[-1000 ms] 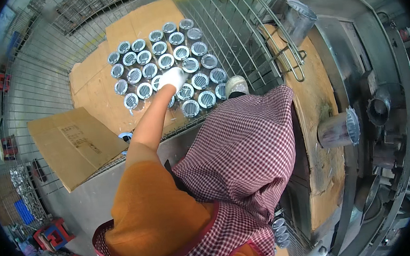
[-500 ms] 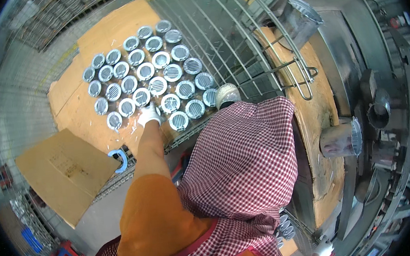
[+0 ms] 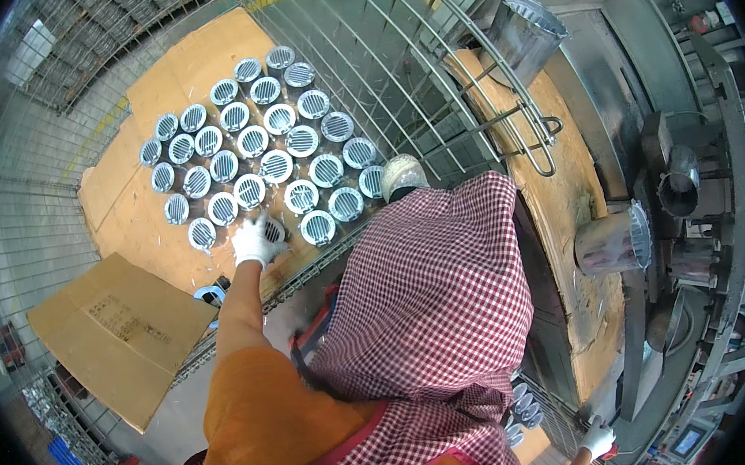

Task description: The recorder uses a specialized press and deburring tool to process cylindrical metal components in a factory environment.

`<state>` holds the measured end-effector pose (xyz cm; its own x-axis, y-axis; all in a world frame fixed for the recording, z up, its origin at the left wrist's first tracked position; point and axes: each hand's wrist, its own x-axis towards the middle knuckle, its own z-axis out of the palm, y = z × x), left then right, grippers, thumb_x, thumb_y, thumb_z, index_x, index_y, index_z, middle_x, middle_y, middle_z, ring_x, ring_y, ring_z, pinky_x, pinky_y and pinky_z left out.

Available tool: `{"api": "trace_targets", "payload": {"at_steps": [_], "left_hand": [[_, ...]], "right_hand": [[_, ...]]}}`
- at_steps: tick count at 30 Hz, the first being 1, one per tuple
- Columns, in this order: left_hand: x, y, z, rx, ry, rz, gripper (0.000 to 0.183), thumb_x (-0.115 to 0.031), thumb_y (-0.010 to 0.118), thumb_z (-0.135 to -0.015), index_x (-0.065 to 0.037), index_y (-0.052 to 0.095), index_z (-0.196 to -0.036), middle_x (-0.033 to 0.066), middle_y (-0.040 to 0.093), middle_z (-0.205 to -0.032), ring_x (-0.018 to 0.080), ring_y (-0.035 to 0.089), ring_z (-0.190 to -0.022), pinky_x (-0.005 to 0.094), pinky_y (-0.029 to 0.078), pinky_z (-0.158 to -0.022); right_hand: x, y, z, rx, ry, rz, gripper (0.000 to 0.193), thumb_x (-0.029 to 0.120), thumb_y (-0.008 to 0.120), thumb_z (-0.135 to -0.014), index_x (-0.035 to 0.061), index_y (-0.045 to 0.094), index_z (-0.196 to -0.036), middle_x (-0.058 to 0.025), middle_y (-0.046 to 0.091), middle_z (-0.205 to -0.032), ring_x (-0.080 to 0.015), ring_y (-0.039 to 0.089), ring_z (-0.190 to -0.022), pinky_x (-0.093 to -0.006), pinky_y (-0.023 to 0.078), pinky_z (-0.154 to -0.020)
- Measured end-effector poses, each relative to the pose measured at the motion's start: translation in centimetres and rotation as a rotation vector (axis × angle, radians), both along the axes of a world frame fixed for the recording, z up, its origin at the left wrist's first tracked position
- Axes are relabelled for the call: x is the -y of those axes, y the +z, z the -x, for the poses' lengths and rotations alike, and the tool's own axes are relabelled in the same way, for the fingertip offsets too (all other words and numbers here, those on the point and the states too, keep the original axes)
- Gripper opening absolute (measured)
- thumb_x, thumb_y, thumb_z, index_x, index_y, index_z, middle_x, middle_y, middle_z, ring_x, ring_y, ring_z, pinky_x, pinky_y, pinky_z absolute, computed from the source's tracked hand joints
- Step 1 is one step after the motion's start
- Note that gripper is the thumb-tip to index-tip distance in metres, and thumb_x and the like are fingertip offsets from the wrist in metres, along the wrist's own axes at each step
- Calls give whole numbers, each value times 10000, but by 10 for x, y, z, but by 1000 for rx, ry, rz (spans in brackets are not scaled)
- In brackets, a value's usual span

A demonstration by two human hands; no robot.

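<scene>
Both my hands wear white gloves. My left hand [image 3: 254, 245] reaches into a wire cage, its fingers around the side of a short metal cylinder with a slotted round cap [image 3: 274, 230]. Part of that cap is hidden by the glove. Several similar metal cylinders with slotted caps [image 3: 276, 166] stand upright in close rows just beyond, on a sheet of brown cardboard [image 3: 112, 198]. Far off at the lower right, my right hand [image 3: 598, 439] is beside a machine's edge; its fingers are too small to make out.
A cardboard flap [image 3: 120, 330] leans over the cage's near left, beside a blue curved piece [image 3: 211, 293]. To the right, a wire cage panel [image 3: 462, 39] rises by a worn wooden board [image 3: 591, 302]. Larger metal cylinders [image 3: 608, 245] lie there. A shoe [image 3: 403, 175] shows ahead.
My left hand has shifted left and toward me, and the capped cylinder beside it now shows more. My right hand has moved slightly up and right. The whole view has shifted a little.
</scene>
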<state>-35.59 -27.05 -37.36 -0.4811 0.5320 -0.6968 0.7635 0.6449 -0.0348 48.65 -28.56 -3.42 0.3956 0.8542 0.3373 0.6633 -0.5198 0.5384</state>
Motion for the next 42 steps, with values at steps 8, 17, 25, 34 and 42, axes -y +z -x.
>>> {"api": "trace_targets", "payload": {"at_steps": [8,17,25,34,42], "left_hand": [[44,-153,-16,-23,1048,-667,922,-609,683,-749,-59,392,-1429,230,454,-1408,362,483,-1265,412,385,-1056],[7,-164,-24,265,1493,-569,619,-520,580,-886,28,617,-1171,199,668,-1116,304,643,-1010,395,470,-898],[21,-3,-28,-315,726,-625,406,-402,572,-879,-34,680,-1011,177,664,-1037,354,629,-955,454,481,-868],[-46,252,-58,78,499,-1651,182,-158,674,-864,5,606,-911,110,602,-850,229,563,-826,367,456,-789],[-194,459,-141,-15,-266,-1794,275,-291,703,-832,-21,646,-841,149,631,-850,325,611,-793,383,480,-713]], "right_hand": [[-3,6,15,44,-35,10,516,454,594,-815,-44,717,-765,-223,680,-748,-377,651,-711,-474,507,-690],[2,10,43,-27,-120,-28,429,395,650,-806,-24,698,-729,-203,656,-748,-351,613,-721,-455,479,-663],[-10,0,50,-103,26,-142,393,325,681,-776,-36,681,-621,-199,647,-686,-351,608,-753,-466,478,-671],[-8,14,46,-110,139,-67,284,249,677,-790,-23,708,-714,-154,674,-754,-335,603,-756,-442,454,-683],[-35,-7,30,-588,122,-709,307,283,605,-917,3,678,-1019,-206,675,-1019,-353,645,-907,-401,506,-777]]}}
